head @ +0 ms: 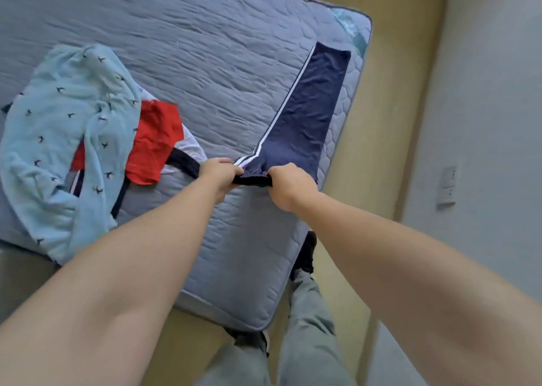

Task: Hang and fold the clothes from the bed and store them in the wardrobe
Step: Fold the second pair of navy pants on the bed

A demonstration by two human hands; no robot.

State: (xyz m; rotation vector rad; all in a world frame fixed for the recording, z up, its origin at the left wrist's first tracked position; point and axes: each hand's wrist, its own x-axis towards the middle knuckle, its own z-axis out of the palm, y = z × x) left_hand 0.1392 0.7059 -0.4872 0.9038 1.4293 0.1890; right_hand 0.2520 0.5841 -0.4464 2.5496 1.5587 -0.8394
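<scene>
Head view. Navy track pants (311, 107) with a white side stripe lie flat on the right side of the bed (205, 48), legs together, running away toward the far edge. Left-hand grip (218, 174) and right-hand grip (289, 186) each clench the gathered waistband at the near end, fingers curled round it. Fabric looks light, limp, probably a little slick; waistband corners seem the best hold. Light-blue bird-print garment (67, 121) and red garment (155, 142) are heaped at left, apart from the pants.

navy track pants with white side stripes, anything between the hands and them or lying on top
Nothing visible. The left hand and right hand grip the navy track pants at the waistband; they lie uncovered on the blue quilted mattress, apart from the light blue bird-print garment. The wardrobe is out of view.
</scene>
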